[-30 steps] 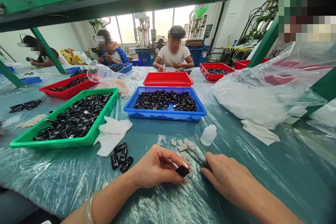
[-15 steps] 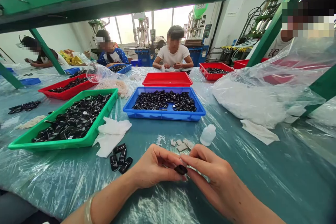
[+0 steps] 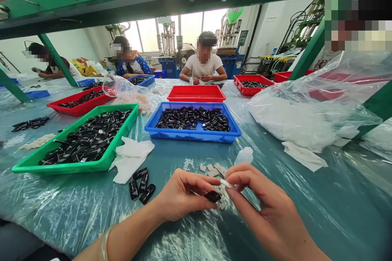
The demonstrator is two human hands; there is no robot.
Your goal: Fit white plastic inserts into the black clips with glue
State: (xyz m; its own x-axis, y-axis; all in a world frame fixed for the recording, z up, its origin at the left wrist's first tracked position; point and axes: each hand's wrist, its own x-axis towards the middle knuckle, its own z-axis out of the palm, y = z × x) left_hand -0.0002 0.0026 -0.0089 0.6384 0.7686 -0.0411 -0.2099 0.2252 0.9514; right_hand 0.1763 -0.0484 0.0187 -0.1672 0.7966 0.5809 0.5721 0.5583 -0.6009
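A small glossy black part (image 3: 212, 196) is pinched between the thumb and fingers of my left hand (image 3: 180, 193). Just to its right, my right hand (image 3: 260, 204) grips a small white piece (image 3: 227, 183) at its fingertips, with a thin metal tip showing beside it. Beyond the hands lie grey-white square pieces (image 3: 211, 170) and tiny white bits (image 3: 188, 164). A translucent white bottle (image 3: 244, 155) stands partly behind my right hand. Several black parts (image 3: 142, 184) rest on the plastic-covered table left of my left hand.
A blue tray (image 3: 192, 133) and a green tray (image 3: 92, 166) hold many black parts. Behind the blue one sits a red tray (image 3: 196, 98). A white cloth (image 3: 131, 157) lies between trays. Right, a large plastic bag (image 3: 288, 118). Several people sit around the table; a green shelf beam hangs overhead.
My right hand has moved slightly right, away from the black part, and the white piece now shows at its fingertips. My left hand still holds the black part. The view has shifted slightly.
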